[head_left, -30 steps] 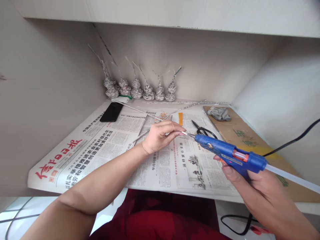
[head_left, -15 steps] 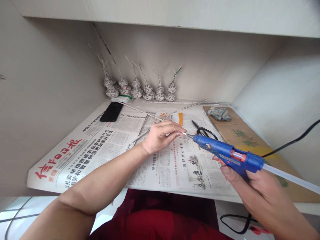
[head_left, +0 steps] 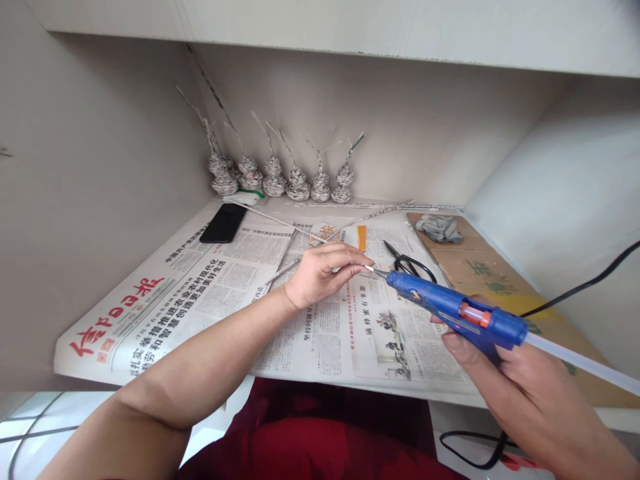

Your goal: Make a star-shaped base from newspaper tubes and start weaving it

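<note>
My left hand (head_left: 327,272) is over the middle of the newspaper, thumb and fingers pinched on a rolled paper stick whose white end (head_left: 369,268) pokes out at the fingertips. More thin rolled paper sticks (head_left: 373,217) cross just beyond this hand and spread to both sides; whether they join the pinched one is hidden. My right hand (head_left: 520,380) is wrapped around the handle of a blue hot glue gun (head_left: 450,303). Its metal nozzle points left, right at the white end. From the gun's rear sticks out a long translucent glue stick (head_left: 583,360).
Several gourd-shaped woven paper pieces (head_left: 274,179) line the back wall. A black phone (head_left: 223,223) lies left on the newspaper (head_left: 200,293). Black-handled scissors (head_left: 410,262) lie behind the gun. At right, cardboard (head_left: 450,257) carries a crumpled grey cloth (head_left: 439,227); a black cord (head_left: 580,287) trails nearby.
Almost nothing differs. The rear of the glue gun and my right hand have shifted very slightly, while the nozzle stays at the white end and my left hand holds still.
</note>
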`<action>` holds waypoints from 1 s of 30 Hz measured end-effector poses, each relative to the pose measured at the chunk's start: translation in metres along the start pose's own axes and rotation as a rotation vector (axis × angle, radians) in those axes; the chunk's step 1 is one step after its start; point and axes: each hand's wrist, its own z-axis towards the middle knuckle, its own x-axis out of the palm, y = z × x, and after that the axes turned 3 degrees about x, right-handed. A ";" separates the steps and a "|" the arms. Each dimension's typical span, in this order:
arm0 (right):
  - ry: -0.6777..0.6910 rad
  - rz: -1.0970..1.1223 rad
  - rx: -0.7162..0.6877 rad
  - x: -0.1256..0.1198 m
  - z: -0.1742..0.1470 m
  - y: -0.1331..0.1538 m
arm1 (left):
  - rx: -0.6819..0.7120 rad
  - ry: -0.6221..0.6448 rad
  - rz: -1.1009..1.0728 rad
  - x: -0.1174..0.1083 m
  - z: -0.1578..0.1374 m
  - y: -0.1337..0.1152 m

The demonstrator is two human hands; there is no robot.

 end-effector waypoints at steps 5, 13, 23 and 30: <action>-0.019 -0.011 -0.060 0.001 0.003 -0.002 | -0.005 0.007 0.001 0.000 -0.001 0.000; -0.038 -0.025 -0.115 -0.002 0.004 0.003 | 0.027 -0.008 0.005 0.001 -0.001 0.002; -0.101 -0.095 -0.228 -0.007 0.008 0.014 | 0.041 -0.015 0.015 0.001 0.000 0.001; -0.161 -0.172 -0.133 -0.014 0.002 0.005 | 0.012 -0.058 0.050 -0.001 0.000 0.001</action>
